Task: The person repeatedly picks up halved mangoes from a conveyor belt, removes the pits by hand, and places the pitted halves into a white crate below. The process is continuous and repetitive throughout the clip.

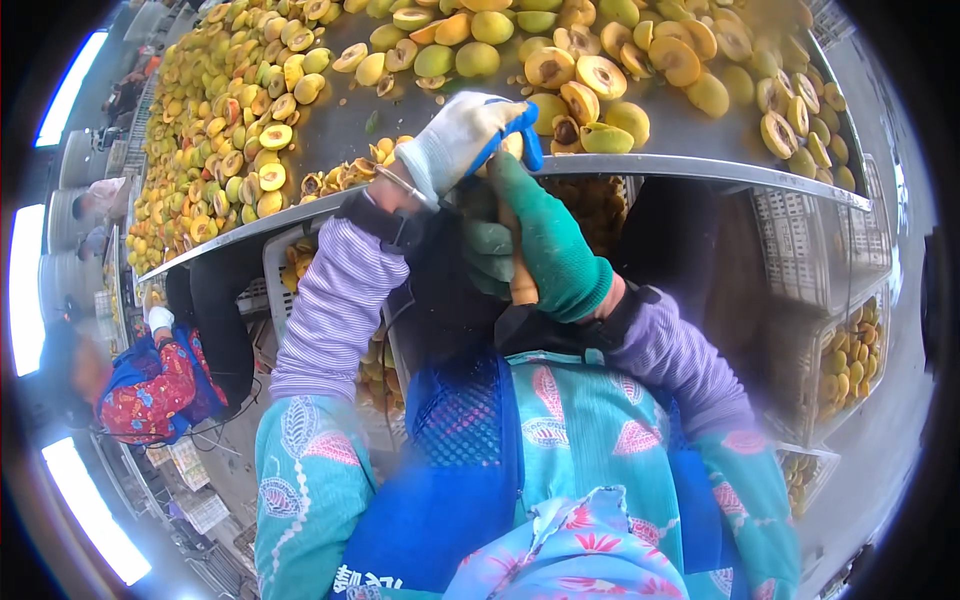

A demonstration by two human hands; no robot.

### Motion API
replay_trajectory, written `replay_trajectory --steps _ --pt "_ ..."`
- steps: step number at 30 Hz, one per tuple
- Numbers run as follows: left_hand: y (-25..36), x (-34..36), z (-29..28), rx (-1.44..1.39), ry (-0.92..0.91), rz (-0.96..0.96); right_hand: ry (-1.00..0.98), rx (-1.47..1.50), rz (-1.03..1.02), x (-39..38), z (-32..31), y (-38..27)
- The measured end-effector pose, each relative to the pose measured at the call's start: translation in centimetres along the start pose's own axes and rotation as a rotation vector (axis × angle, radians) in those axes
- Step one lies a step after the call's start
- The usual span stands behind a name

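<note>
1. Two gloved hands meet at the near edge of the steel worktop (690, 165) in the head view. The left hand (455, 140), in a white glove, has its grip closed around a blue-handled tool (510, 135); its working end is hidden.
2. The right hand (545, 240), in a green glove, is curled shut on a piece of yellow fruit (522, 285) held just below the worktop edge, partly hidden by the fingers.
3. Halved fruit (600, 75) with dark pit hollows and whole fruit (478, 60) cover the worktop beyond the hands, with more in crates (850, 350) below.
4. Doing this well seems to call for a firm hold on the fruit, the tool turned away from the green fingers, and both hands kept over the worktop edge.
</note>
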State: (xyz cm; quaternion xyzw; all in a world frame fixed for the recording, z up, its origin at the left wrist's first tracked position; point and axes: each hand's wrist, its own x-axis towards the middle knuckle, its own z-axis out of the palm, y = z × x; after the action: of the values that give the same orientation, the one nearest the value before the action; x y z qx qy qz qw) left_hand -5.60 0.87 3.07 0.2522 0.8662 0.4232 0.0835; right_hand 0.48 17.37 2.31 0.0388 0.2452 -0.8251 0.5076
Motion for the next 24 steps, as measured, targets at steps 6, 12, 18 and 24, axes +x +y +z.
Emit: replay_trajectory --steps 6,12,18,24 --pt "0.9 -1.3 2.6 -0.696 0.287 -0.224 -0.265 0.289 0.113 0.6 -1.5 0.2" --pt "1.6 -3.1 2.4 -0.672 0.429 -0.221 -0.346 0.314 0.224 0.7 -0.8 0.3" --pt "1.8 -4.3 1.9 -0.655 0.392 -0.284 -0.165 -0.092 0.15 0.4 0.2 1.4" --pt "3.0 -6.7 2.0 -1.167 0.656 -0.473 -0.669 0.535 0.382 2.3 -0.4 2.0"
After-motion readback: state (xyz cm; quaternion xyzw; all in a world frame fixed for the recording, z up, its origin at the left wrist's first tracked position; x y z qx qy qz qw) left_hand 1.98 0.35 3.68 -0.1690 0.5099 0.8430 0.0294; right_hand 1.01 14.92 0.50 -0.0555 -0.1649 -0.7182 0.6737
